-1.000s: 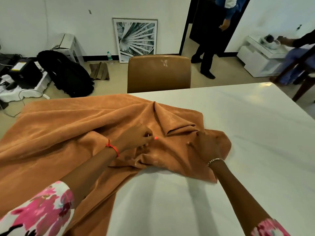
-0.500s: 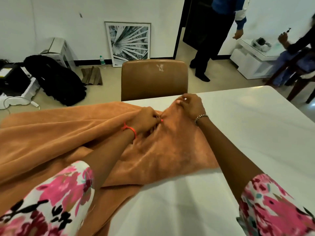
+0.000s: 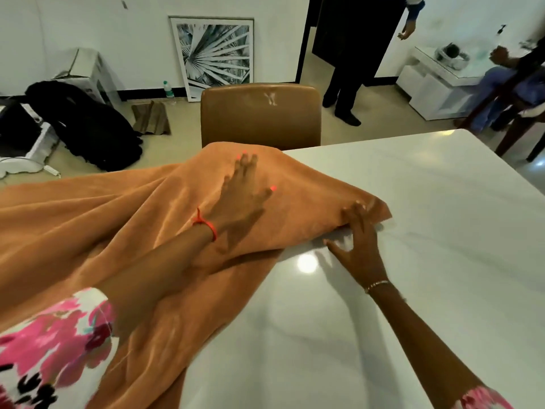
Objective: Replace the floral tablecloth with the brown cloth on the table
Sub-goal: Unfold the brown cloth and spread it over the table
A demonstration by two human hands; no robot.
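Observation:
The brown cloth [image 3: 118, 231] lies rumpled over the left half of the white table [image 3: 427, 231], with folds running toward me. My left hand [image 3: 239, 196] rests flat on the cloth near the far edge, fingers straight. My right hand [image 3: 358, 243] is at the cloth's right corner, fingertips touching the folded edge and thumb spread over the bare tabletop. No floral tablecloth is in view.
A brown chair [image 3: 259, 113] stands at the table's far side. A person in dark clothes [image 3: 348, 54] stands in the doorway and another sits at the right [image 3: 507, 78]. On the floor at the left are a black bag [image 3: 88, 128] and a framed picture [image 3: 215, 54].
Both hands had been pinching the cloth together near the far edge. Now the left hand lies flat on it and the right hand has moved right to the corner, spreading the cloth.

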